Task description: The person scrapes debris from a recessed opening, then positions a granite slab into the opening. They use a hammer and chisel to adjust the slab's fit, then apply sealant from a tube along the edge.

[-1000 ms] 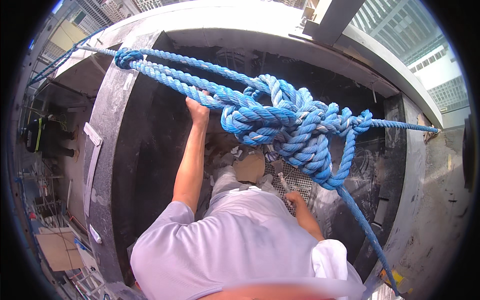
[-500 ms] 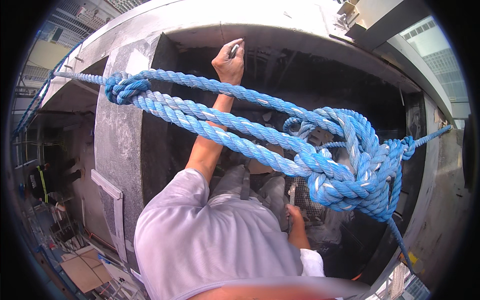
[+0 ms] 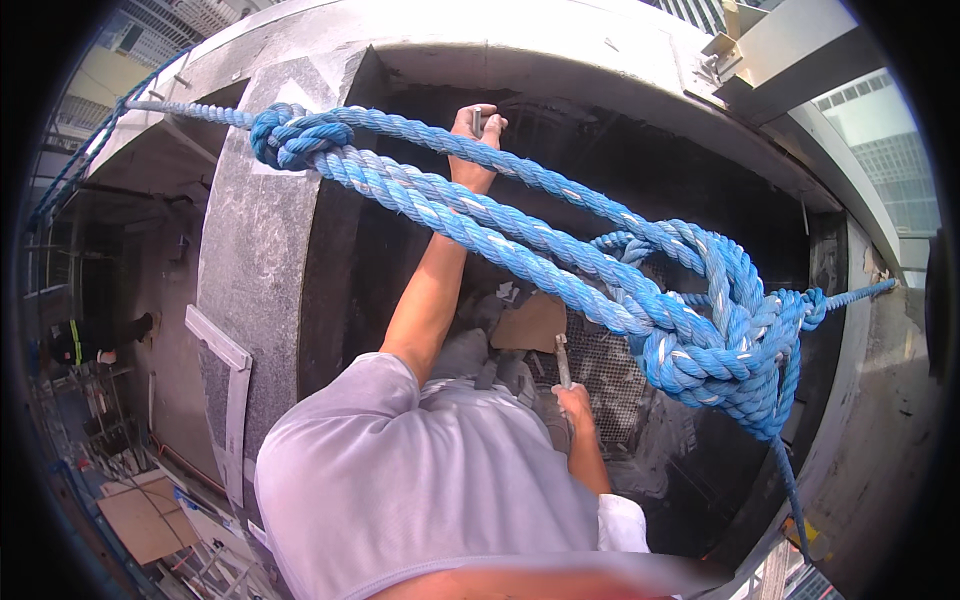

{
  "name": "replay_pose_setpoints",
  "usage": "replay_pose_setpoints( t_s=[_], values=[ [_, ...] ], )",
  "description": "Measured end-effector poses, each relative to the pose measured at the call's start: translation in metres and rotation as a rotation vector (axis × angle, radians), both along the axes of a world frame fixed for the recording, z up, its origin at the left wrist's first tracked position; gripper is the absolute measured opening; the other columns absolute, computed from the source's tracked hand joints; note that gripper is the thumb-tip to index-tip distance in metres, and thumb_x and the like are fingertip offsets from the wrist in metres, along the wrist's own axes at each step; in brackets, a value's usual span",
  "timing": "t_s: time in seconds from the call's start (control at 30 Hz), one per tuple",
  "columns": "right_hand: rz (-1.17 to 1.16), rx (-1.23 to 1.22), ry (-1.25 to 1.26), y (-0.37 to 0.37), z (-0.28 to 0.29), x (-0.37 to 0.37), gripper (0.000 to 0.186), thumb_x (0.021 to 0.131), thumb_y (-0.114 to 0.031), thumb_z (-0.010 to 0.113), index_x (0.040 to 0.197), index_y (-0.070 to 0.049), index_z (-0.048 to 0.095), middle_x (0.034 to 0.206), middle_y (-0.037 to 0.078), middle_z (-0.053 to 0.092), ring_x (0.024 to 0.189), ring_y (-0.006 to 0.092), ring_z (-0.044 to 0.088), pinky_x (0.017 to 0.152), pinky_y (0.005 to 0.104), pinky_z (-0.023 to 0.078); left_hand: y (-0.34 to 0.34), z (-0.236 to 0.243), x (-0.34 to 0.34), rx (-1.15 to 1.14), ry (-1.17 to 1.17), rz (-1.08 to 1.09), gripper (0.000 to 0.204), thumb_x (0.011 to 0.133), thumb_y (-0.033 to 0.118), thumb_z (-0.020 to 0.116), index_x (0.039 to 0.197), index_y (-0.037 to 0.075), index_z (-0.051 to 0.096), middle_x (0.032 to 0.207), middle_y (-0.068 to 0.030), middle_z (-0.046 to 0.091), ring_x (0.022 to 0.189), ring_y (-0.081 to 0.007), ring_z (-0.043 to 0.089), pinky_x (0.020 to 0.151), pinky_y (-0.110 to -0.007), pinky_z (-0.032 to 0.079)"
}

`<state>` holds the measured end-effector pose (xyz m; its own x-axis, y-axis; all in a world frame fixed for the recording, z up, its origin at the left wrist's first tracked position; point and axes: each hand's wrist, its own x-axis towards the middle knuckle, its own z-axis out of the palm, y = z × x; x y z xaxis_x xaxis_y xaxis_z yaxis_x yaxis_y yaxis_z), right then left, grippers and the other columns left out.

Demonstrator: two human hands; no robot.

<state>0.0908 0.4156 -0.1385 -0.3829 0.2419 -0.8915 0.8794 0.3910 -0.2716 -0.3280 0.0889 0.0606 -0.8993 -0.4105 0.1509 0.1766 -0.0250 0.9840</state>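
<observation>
The left hand (image 3: pixel 463 125) keeps a small pale piece (image 3: pixel 477 122) in its grip, behind blue rope (image 3: pixel 540 235). The right hand's (image 3: pixel 574 402) grip grasps a slim tool (image 3: pixel 563 362), which points up beside brown board (image 3: pixel 527 323).

Blue strands (image 3: pixel 560 186) slant over the left forearm (image 3: pixel 425 305), barring a straight lift; the left hand (image 3: pixel 480 126) sits beyond the uppermost one. The gap between that strand and the lower pair (image 3: pixel 560 283) is tight by the left knot (image 3: pixel 287 137) and widens rightward until the bulky right knot (image 3: pixel 720 352) blocks it. Beyond the strands, the dark recess (image 3: pixel 610 150) lies open right of the left hand, bounded by the ledge (image 3: pixel 520 28). The right hand (image 3: pixel 574 402) has room over the mesh (image 3: pixel 625 385).
</observation>
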Motion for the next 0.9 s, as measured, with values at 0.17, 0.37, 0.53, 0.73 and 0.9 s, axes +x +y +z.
replay_pose_setpoints(
  t_s=[0.17, 0.37, 0.53, 0.73, 0.9],
  values=[
    [-0.014, -0.137, 0.053, -0.009, -0.016, -0.041, 0.023, 0.094, -0.024, 0.077, 0.094, -0.005, 0.065, 0.068, 0.003, 0.059, 0.052, 0.0160, 0.057, 0.046, 0.0345, 0.048, 0.005, 0.009, 0.083, -0.363, 0.052, -0.164, 0.020, 0.102, 0.015, 0.067, 0.113, 0.000, 0.074, 0.103, -0.0206, 0.077, 0.099, -0.0317, 0.076, 0.095, -0.048, 0.057],
    [0.179, -0.207, -0.012, 0.003, -0.034, -0.090, 0.026, 0.095, -0.026, 0.076, 0.093, -0.004, 0.063, 0.064, 0.002, 0.055, 0.047, 0.0160, 0.054, 0.042, 0.0331, 0.043, -0.039, 0.105, 0.241, -0.462, -0.313, -0.089, 0.020, 0.091, 0.009, 0.063, 0.098, -0.005, 0.076, 0.086, -0.0226, 0.072, 0.078, -0.0333, 0.071, 0.078, -0.044, 0.056],
    [0.826, -0.763, 0.582, 0.028, 0.075, -0.069, 0.039, 0.098, -0.032, 0.077, 0.121, -0.002, 0.068, 0.114, 0.007, 0.056, 0.099, 0.0123, 0.053, 0.088, 0.0280, 0.044, -0.074, 0.206, 0.380, -0.679, -0.257, 0.273, 0.022, 0.100, 0.000, 0.065, 0.118, -0.001, 0.076, 0.108, -0.0177, 0.070, 0.091, -0.0307, 0.071, 0.084, -0.042, 0.056],
    [1.074, -0.737, 0.801, -0.018, 0.198, -0.074, 0.038, 0.095, -0.031, 0.076, 0.110, 0.003, 0.073, 0.102, 0.010, 0.065, 0.086, 0.0174, 0.062, 0.075, 0.0345, 0.048, -0.162, 0.198, 0.483, -1.164, -0.615, 0.651, 0.028, 0.101, 0.007, 0.072, 0.129, 0.001, 0.073, 0.120, -0.0192, 0.065, 0.108, -0.0414, 0.070, 0.094, -0.049, 0.058],
    [0.883, -0.227, 0.053, 0.014, -0.013, -0.102, 0.039, 0.090, -0.030, 0.076, 0.102, 0.008, 0.075, 0.086, 0.012, 0.069, 0.071, 0.0213, 0.066, 0.062, 0.0389, 0.050, -0.176, 0.186, 0.488, -1.255, -0.629, 0.652, 0.036, 0.102, 0.009, 0.073, 0.137, 0.009, 0.074, 0.139, -0.0256, 0.059, 0.117, -0.0448, 0.070, 0.101, -0.050, 0.058]
  ],
)
